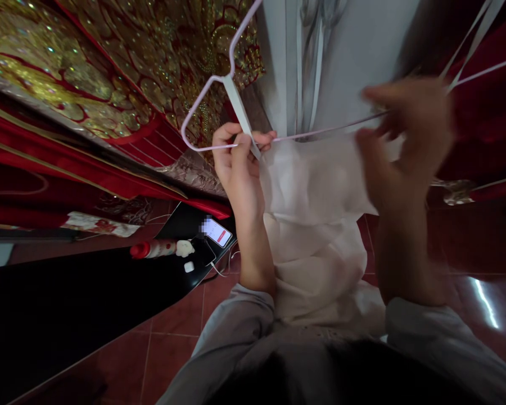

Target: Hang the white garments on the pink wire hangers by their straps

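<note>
A thin pink clothes hanger (189, 117) lies across the middle of the view, its hook reaching toward the top. Over its left shoulder runs a white strap (236, 104), which leads down to a pale, sheer garment (316, 185). My left hand (240, 154) is closed on the hanger's lower bar where the strap meets it. On the right, my right hand (409, 135) is smeared by motion near the same bar. Thumb and forefinger look apart there, but whether it grips anything is unclear. The garment hangs down in front of my body between both forearms.
Red and gold sequined garments (122, 62) hang at the left. Below them a black table (88, 304) carries a phone (217, 233), a red-capped bottle (154, 249) and a small white case (189, 267). Dark red cloth (489, 124) is at the right, above a red tiled floor (172, 360).
</note>
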Demonstrator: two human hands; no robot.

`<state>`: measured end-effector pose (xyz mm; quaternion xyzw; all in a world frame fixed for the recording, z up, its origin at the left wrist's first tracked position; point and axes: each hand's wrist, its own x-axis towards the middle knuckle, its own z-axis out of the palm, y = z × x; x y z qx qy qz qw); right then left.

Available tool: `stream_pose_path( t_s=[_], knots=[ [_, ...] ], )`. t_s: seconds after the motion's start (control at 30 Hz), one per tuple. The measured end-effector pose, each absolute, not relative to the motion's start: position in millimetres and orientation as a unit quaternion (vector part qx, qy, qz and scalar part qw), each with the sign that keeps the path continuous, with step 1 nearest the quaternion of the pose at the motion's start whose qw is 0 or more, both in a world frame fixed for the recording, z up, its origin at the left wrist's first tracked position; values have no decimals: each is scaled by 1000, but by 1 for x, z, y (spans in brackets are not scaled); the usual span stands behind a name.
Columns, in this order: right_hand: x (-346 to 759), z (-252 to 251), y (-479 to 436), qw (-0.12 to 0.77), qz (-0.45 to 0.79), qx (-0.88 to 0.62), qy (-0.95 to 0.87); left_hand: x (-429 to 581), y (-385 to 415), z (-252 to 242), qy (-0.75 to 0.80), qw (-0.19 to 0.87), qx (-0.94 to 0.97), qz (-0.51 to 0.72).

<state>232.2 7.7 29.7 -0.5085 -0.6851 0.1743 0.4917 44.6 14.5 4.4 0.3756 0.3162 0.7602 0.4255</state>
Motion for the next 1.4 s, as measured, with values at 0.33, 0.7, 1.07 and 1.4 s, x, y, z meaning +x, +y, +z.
stream_pose_path(
  t_s=[0.33,0.7,1.07,1.4],
  knots=[
    [215,-5,-4,497,153,-505,-689,16,-43,31,486,338,582,558],
    [213,-19,7,514,146,-491,-688,-31,-6,59,324,377,329,803],
    [208,-13,-4,520,136,-492,-685,45,-9,21,297,472,335,760],
    [283,-25,38,678,95,-493,-538,49,-6,11,277,453,365,765]
  ],
)
